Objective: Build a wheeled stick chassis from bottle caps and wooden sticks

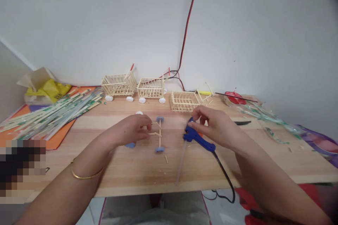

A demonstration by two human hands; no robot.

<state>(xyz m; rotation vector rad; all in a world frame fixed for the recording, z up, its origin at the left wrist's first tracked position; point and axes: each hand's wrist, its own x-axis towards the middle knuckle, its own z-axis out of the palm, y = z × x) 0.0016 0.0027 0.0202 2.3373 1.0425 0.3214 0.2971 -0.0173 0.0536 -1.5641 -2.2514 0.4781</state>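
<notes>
My left hand is closed over a small wheeled frame of thin wooden sticks, which rests on the table. Two blue-grey wheels show at the ends of its right-hand axle; the fingers cover the frame's middle. To the right, my right hand has its thumb and fingers closed at the front end of a blue hot glue gun. A clear glue stick sticks out of the gun's back towards the table's front edge. The exact grip on the gun is partly hidden.
Two stick-built shopping carts and a stick basket line the wall. Bundled sticks lie left. A red-filled bowl, plastic wrapping and a black blade-like piece lie right. The gun's cord hangs over the front edge.
</notes>
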